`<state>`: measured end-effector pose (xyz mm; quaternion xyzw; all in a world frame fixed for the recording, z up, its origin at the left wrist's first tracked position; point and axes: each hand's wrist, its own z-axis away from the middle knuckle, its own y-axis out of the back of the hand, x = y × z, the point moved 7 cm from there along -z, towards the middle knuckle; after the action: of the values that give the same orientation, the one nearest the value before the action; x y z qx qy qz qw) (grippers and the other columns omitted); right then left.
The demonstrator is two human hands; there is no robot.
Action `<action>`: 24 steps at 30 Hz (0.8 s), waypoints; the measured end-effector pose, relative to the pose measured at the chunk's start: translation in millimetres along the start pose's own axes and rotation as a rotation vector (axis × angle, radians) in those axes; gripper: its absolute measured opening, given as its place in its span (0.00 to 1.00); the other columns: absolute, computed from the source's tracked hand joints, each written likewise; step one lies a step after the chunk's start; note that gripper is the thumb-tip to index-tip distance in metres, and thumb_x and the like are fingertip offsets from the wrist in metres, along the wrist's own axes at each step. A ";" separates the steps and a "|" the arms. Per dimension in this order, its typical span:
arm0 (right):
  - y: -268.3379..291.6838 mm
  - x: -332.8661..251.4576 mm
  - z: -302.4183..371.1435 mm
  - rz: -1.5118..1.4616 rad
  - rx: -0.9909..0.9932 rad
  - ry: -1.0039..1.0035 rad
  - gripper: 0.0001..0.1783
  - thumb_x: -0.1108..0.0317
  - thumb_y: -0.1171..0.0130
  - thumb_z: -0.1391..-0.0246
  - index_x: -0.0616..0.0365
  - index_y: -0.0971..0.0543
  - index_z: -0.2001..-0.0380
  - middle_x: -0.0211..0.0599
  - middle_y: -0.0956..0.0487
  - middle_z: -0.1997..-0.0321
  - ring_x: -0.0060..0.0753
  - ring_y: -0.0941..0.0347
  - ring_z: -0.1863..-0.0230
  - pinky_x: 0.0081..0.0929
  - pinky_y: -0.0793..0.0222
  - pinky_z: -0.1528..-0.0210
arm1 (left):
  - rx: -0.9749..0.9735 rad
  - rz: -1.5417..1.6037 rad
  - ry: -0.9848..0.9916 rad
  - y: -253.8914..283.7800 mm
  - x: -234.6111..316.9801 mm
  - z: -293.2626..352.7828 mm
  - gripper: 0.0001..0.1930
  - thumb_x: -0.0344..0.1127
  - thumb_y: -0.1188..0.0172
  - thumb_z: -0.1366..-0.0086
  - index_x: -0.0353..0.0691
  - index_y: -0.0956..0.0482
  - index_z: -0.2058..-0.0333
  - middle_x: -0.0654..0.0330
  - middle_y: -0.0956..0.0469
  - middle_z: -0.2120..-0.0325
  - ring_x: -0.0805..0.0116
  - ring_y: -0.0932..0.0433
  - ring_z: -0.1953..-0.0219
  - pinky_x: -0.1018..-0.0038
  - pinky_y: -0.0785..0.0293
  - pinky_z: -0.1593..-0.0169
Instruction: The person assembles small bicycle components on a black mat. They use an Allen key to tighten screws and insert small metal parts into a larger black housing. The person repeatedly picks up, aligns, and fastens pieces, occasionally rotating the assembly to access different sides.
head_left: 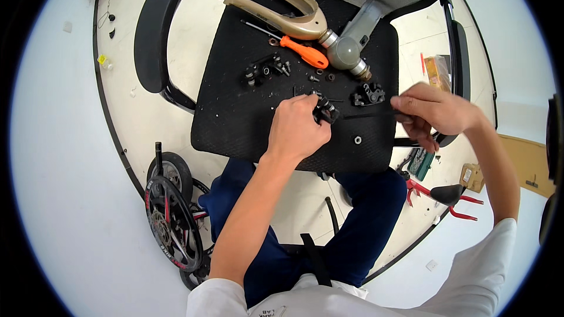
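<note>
My left hand point(298, 128) is closed around a small black bolted metal part point(326, 111), which looks like a bike brake caliper, just above the chair's black seat point(235, 132). In my right hand point(433, 113) is a thin black rod-like tool point(371, 115); its exact kind is unclear. The rod reaches left and its far end lies close to the part. Between my hands, a second black caliper point(368, 94) rests on the seat. A loose silver nut point(358, 140) lies nearer to me.
Farther back on the seat are a gold bike fork point(294, 20), an orange-handled screwdriver point(304, 51) and several small black parts point(267, 70) with bolts. Armrests point(158, 29) flank the seat. A small-wheeled bike point(173, 223) stands lower left; red-handled pliers point(423, 191) are at lower right.
</note>
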<state>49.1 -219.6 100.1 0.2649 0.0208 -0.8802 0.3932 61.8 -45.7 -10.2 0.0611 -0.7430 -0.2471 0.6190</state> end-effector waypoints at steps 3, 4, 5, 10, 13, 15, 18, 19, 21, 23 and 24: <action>16.8 -22.7 -6.9 0.309 0.228 0.115 0.27 0.59 0.59 0.31 0.63 0.31 0.84 0.32 0.33 0.91 0.23 0.33 0.91 0.20 0.36 0.85 | -0.046 0.076 0.071 6.9 -2.2 -4.9 0.08 0.29 0.39 0.53 0.29 0.27 0.80 0.48 0.28 0.85 0.51 0.28 0.82 0.67 0.32 0.74; 21.8 -28.7 -12.0 0.366 0.330 0.180 0.26 0.60 0.58 0.32 0.65 0.29 0.82 0.35 0.32 0.90 0.26 0.33 0.90 0.23 0.36 0.83 | -0.062 0.091 0.111 9.4 -4.6 -6.1 0.08 0.29 0.39 0.53 0.29 0.26 0.80 0.48 0.28 0.85 0.52 0.29 0.83 0.68 0.33 0.75; 25.7 -34.7 -18.5 0.423 0.432 0.249 0.25 0.61 0.57 0.32 0.67 0.28 0.80 0.38 0.31 0.89 0.29 0.33 0.88 0.26 0.36 0.80 | -0.051 0.092 0.118 13.5 -7.3 -7.1 0.08 0.29 0.38 0.52 0.29 0.26 0.80 0.49 0.28 0.86 0.55 0.30 0.84 0.69 0.34 0.75; 36.1 -26.2 -43.8 0.466 0.717 0.627 0.21 0.62 0.57 0.33 0.71 0.28 0.73 0.42 0.32 0.85 0.34 0.35 0.83 0.30 0.38 0.75 | -0.037 0.172 0.165 19.1 -6.0 -5.9 0.09 0.29 0.37 0.51 0.30 0.25 0.80 0.52 0.29 0.88 0.70 0.34 0.86 0.72 0.37 0.77; 39.8 2.3 -73.9 0.073 0.559 0.406 0.24 0.58 0.59 0.31 0.67 0.31 0.76 0.34 0.35 0.86 0.25 0.39 0.87 0.26 0.40 0.81 | -0.039 0.161 0.188 17.5 -8.0 -1.8 0.09 0.30 0.36 0.50 0.30 0.25 0.79 0.54 0.29 0.88 0.74 0.35 0.86 0.73 0.39 0.78; 35.9 16.0 -80.9 -0.150 0.437 0.370 0.24 0.54 0.60 0.31 0.59 0.35 0.78 0.24 0.39 0.86 0.18 0.42 0.89 0.20 0.44 0.87 | -0.059 0.144 0.173 14.9 -6.1 -1.5 0.09 0.30 0.36 0.49 0.30 0.24 0.79 0.55 0.30 0.88 0.76 0.36 0.85 0.74 0.39 0.78; 34.4 30.1 -90.0 -0.265 0.315 0.386 0.24 0.51 0.58 0.32 0.57 0.36 0.79 0.23 0.41 0.86 0.18 0.41 0.89 0.19 0.42 0.89 | -0.085 0.164 0.177 11.2 -8.1 -1.5 0.09 0.30 0.35 0.48 0.31 0.24 0.79 0.58 0.31 0.89 0.78 0.36 0.85 0.74 0.40 0.79; 38.1 33.8 -87.5 -0.280 0.366 0.376 0.25 0.51 0.59 0.32 0.57 0.36 0.79 0.24 0.40 0.86 0.18 0.40 0.89 0.20 0.39 0.88 | -0.094 0.179 0.182 10.0 -7.9 -2.6 0.10 0.31 0.35 0.48 0.31 0.24 0.79 0.59 0.31 0.89 0.78 0.36 0.85 0.75 0.40 0.79; 34.8 26.2 -85.7 -0.309 0.458 0.364 0.25 0.50 0.59 0.32 0.57 0.36 0.78 0.25 0.39 0.86 0.19 0.37 0.88 0.21 0.34 0.87 | -0.058 0.198 0.160 13.9 -1.3 -7.4 0.09 0.29 0.35 0.46 0.31 0.25 0.79 0.62 0.29 0.87 0.80 0.34 0.82 0.77 0.38 0.76; 25.4 4.6 -74.1 -0.430 0.549 0.484 0.22 0.54 0.55 0.33 0.64 0.31 0.71 0.31 0.31 0.81 0.23 0.30 0.85 0.23 0.28 0.84 | 0.040 0.308 0.132 12.6 -1.2 -8.4 0.08 0.28 0.36 0.46 0.32 0.25 0.78 0.63 0.29 0.86 0.80 0.33 0.81 0.79 0.36 0.74; 15.2 -5.8 -69.9 -0.409 0.595 0.555 0.21 0.55 0.54 0.34 0.66 0.30 0.69 0.33 0.29 0.79 0.24 0.28 0.84 0.23 0.28 0.84 | 0.000 0.311 0.136 7.5 -3.3 -9.3 0.07 0.28 0.37 0.45 0.32 0.25 0.76 0.64 0.28 0.84 0.80 0.32 0.80 0.79 0.35 0.73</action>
<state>94.5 -209.0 45.5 0.5827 -0.0766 -0.8032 0.0976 72.9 -40.6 -8.8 -0.0380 -0.6997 -0.1437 0.6988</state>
